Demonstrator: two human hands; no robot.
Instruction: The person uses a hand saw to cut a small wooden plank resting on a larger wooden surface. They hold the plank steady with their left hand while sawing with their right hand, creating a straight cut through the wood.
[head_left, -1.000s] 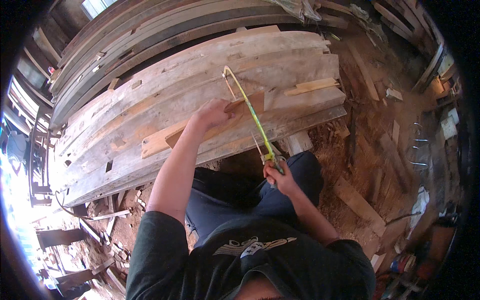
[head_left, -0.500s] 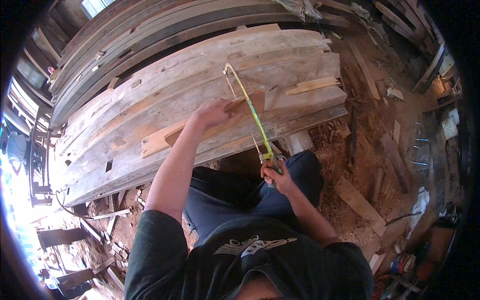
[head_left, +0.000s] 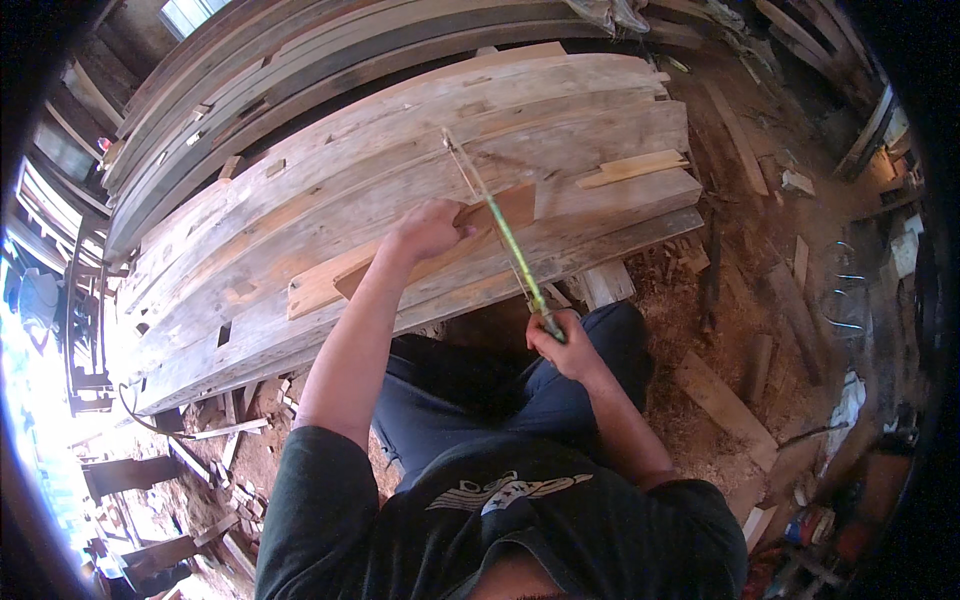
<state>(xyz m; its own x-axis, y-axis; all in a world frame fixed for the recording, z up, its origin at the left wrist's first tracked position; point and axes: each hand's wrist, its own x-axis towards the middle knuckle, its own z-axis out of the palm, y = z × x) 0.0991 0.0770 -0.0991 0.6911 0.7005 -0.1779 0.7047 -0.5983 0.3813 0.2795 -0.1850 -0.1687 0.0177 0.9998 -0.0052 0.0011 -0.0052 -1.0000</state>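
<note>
A bow saw with a yellow-green frame and thin blade lies across a brown board on a bench of weathered planks. My right hand grips the saw's near end, low over my bent knee. My left hand grips the brown board just left of the saw, fingertips curled at its upper edge. Under that board, a lighter board sticks out to the left, and a short pale offcut rests at the bench's right end.
Long stacked timbers run behind the bench. Loose boards, sawdust and scraps cover the dirt floor to the right and lower left. A dark metal frame stands at the left by a bright opening. Bent metal rods lie at the far right.
The saw and my right hand have shifted slightly, the saw's frame now blurred and seen more edge-on. My left hand stays at the board; the whole view has shifted a little.
</note>
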